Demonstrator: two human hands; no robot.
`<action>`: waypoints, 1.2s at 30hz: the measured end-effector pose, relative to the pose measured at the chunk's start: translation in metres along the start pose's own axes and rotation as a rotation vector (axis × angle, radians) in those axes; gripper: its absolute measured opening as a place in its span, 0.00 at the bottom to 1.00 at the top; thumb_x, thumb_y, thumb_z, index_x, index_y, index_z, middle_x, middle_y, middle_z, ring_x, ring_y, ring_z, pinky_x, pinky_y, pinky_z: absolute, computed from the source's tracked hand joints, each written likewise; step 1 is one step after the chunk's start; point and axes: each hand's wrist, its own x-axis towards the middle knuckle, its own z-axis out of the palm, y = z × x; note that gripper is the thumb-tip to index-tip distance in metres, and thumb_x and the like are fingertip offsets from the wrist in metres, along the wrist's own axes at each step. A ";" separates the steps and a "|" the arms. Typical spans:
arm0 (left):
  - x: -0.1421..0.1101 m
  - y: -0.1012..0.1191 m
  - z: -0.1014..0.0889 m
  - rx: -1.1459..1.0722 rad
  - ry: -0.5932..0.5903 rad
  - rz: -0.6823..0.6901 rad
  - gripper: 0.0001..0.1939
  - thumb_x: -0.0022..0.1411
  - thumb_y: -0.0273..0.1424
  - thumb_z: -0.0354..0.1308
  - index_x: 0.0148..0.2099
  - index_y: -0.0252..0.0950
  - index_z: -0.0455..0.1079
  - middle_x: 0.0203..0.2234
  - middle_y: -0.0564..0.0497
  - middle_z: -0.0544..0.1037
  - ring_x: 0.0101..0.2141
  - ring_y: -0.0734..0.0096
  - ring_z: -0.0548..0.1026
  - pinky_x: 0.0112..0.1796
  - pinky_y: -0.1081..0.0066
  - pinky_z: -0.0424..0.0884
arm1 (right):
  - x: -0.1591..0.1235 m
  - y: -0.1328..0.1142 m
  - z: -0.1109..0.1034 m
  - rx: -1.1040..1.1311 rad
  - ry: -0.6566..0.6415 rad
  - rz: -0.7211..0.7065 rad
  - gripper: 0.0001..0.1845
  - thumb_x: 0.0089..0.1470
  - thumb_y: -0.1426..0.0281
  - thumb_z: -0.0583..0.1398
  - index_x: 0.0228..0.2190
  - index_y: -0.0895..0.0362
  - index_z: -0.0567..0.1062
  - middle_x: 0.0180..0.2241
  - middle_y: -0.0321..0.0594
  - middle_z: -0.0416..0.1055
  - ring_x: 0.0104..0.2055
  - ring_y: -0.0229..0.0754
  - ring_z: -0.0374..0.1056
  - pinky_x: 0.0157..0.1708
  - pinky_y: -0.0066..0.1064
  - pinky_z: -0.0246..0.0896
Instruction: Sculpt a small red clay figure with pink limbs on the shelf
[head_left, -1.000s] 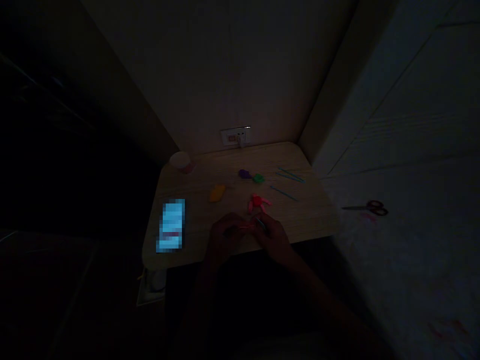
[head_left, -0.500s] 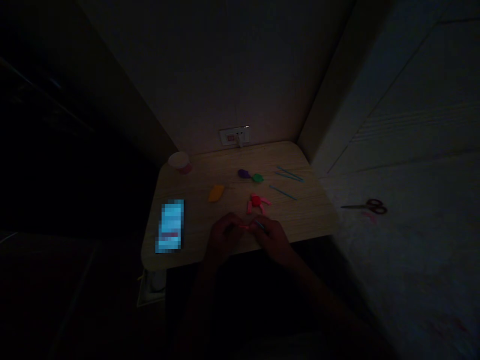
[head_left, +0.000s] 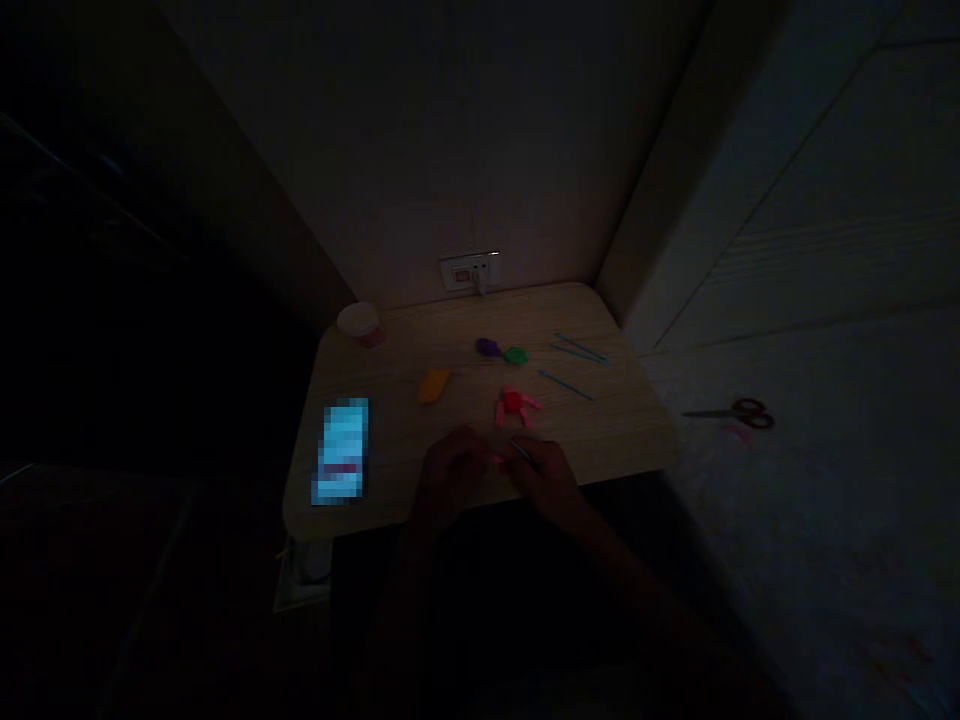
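In dim light, my left hand (head_left: 454, 470) is closed at the front of the small table, its fingertips on a small pink piece (head_left: 498, 459) that looks like modelling clay. My right hand (head_left: 546, 478) meets it from the right, fingers pinched, with a thin bluish stick (head_left: 523, 451) in its grip. Fingers hide most of both items. Just beyond the hands lies a red ball-like lump (head_left: 512, 402) with several pink strips around it. Farther back are a green piece (head_left: 516, 356), a purple piece (head_left: 487, 347) and an orange piece (head_left: 433, 386).
Several thin blue sticks (head_left: 566, 385) lie on the table's right side. A glowing phone (head_left: 341, 450) rests at the left, a paper cup (head_left: 361, 326) behind it. Scissors (head_left: 750, 413) lie off the table to the right. A plug sits in the wall socket (head_left: 469, 273).
My left fingers have shifted slightly right and now cover more of the pink piece. The bluish stick in my right hand has tilted a little. Things on the table stay put.
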 end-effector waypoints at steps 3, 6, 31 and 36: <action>0.001 0.002 0.001 -0.037 0.030 0.004 0.11 0.66 0.38 0.64 0.35 0.37 0.75 0.33 0.49 0.76 0.36 0.67 0.74 0.39 0.68 0.70 | 0.000 -0.003 0.000 0.012 0.025 0.016 0.20 0.63 0.54 0.59 0.26 0.55 0.72 0.23 0.34 0.65 0.26 0.37 0.59 0.26 0.28 0.53; 0.000 0.002 0.002 -0.061 0.053 -0.001 0.09 0.65 0.38 0.65 0.37 0.37 0.75 0.35 0.49 0.76 0.38 0.66 0.74 0.40 0.68 0.70 | -0.001 -0.002 0.000 0.044 0.019 0.061 0.16 0.59 0.55 0.63 0.30 0.55 0.72 0.24 0.33 0.65 0.25 0.36 0.57 0.24 0.27 0.51; 0.000 0.000 0.001 -0.034 0.052 0.004 0.11 0.66 0.40 0.64 0.37 0.37 0.76 0.35 0.48 0.76 0.38 0.65 0.74 0.41 0.67 0.69 | -0.002 0.002 0.000 -0.003 0.050 0.017 0.17 0.63 0.55 0.60 0.30 0.55 0.74 0.24 0.33 0.65 0.27 0.38 0.59 0.26 0.28 0.52; 0.000 -0.001 0.001 -0.031 0.070 0.005 0.09 0.66 0.38 0.64 0.39 0.38 0.75 0.36 0.48 0.75 0.39 0.65 0.73 0.40 0.68 0.69 | -0.003 0.006 0.002 0.043 0.052 0.030 0.12 0.60 0.59 0.62 0.34 0.55 0.74 0.27 0.34 0.67 0.27 0.37 0.59 0.25 0.28 0.52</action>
